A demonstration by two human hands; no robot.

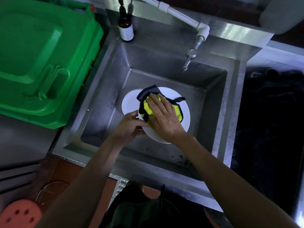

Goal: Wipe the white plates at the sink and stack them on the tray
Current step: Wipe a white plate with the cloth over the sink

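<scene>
A white plate (184, 116) is held over the basin of the steel sink (233, 102), with a second white plate (129, 102) seen just behind and beneath it at its left edge. A yellow cloth (148, 106) with dark trim is pressed flat on the upper plate by the right hand (164, 117), whose fingers are laid out straight over it. The plate's near-left rim is pinched by the left hand (130, 127), thumb on top and fingers curled under. The wiping step is judged to be in hand; no tray is seen, so stacking is taken as not yet begun. Next, the cloth would need to be swept round the remaining face and rim while the plate is kept steady. A tap (190, 58) hangs above the basin. A brown bottle (125, 28) carries a pale label whose writing cannot be read. A green bin lid (41, 60) lies to the left.
</scene>
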